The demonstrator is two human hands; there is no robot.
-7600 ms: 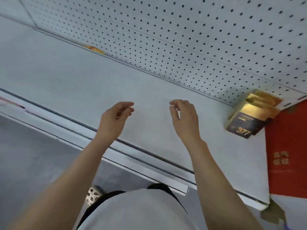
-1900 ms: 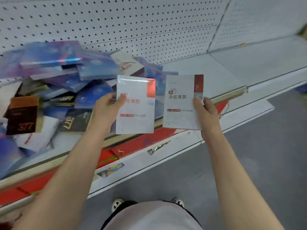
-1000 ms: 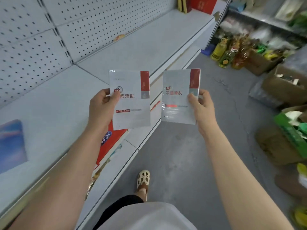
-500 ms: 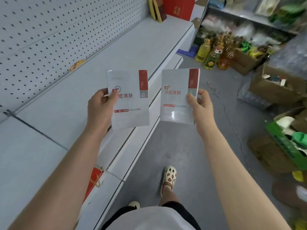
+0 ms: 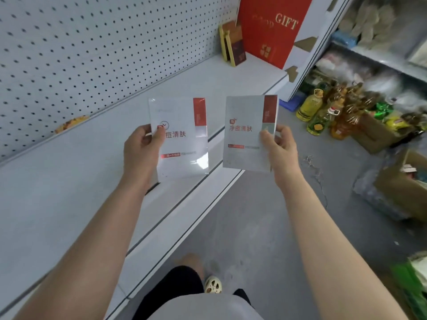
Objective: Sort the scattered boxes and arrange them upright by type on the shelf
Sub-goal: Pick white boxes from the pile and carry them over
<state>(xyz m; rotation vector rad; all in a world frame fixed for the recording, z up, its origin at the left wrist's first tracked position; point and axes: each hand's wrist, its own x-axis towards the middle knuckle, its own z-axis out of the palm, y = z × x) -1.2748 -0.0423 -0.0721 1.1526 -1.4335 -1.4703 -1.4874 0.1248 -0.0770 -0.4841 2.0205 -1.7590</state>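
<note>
A left hand (image 5: pixel 141 146) and right hand (image 5: pixel 280 146) each pinch a matching white-and-red box (image 5: pixel 182 139), (image 5: pixel 248 132) above the shelf (image 5: pixel 69 181); best stood upright side by side near the dark boxes (image 5: pixel 232 42).

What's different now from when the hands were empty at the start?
Each hand has taken hold of a box: the left hand pinches one white box with a red stripe, the right hand pinches a matching white box. The person has walked along the shelf, so the red GIFT box and upright dark boxes now stand ahead. Since picking up, both grips look the same.
</note>
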